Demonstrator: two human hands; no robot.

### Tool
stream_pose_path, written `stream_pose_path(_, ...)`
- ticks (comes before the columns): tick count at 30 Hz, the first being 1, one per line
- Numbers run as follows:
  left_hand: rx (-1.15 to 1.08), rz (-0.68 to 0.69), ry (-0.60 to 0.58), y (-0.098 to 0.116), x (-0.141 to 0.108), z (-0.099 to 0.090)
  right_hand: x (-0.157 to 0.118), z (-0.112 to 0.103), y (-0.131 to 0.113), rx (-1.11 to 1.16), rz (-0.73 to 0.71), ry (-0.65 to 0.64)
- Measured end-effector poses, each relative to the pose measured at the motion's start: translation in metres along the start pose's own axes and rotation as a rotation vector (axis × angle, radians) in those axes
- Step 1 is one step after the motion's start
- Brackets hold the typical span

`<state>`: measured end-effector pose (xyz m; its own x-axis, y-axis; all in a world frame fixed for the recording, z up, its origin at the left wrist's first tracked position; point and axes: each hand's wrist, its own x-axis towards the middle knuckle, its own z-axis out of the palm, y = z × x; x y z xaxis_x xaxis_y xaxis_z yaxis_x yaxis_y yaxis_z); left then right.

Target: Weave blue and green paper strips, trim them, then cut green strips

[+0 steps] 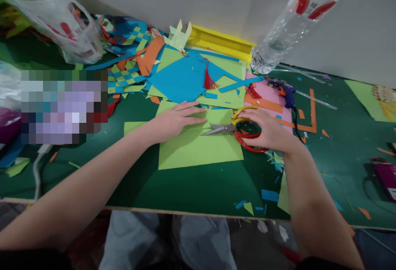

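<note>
A light green sheet of paper (198,152) lies on the dark green table in front of me. My left hand (175,122) rests flat on its upper part, fingers stretched to the right. In my right hand (267,132) is a pair of scissors (228,128) with one yellow and one red handle; my fingers are in the handle loops. The blades point left and stand slightly apart at the paper, their tips near my left fingertips. How far the paper lies between the blades is hard to make out.
Beyond lie blue paper (176,78), a red tassel (210,78), woven paper pieces (125,76) and a yellow tray (221,41). A clear plastic bottle (287,29) stands back right, a plastic bag (62,22) back left. Blue scraps (269,196) dot the table's front edge (185,213).
</note>
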<state>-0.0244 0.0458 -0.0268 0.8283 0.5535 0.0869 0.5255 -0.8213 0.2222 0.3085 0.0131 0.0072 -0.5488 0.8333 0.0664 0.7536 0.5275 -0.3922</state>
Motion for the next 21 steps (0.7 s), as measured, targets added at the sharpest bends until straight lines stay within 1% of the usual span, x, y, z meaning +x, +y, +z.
stream_pose_path(4,-0.006,-0.018,-0.008,0.0,0.0,0.0,-0.001,-0.003,0.001,0.022,0.005,-0.02)
stream_pose_path(7,-0.012,-0.009,-0.002,-0.001,0.0,0.001,0.0,-0.001,-0.006,0.024,0.029,-0.012)
stream_pose_path(11,-0.02,0.004,0.008,-0.001,0.0,0.001,0.003,0.003,-0.013,0.023,0.016,-0.004)
stream_pose_path(16,-0.03,-0.012,0.0,0.0,0.0,0.0,0.001,0.0,-0.016,0.019,0.037,-0.024)
stream_pose_path(21,-0.016,-0.012,0.004,0.001,0.0,0.0,0.005,0.006,-0.027,-0.023,0.027,0.007)
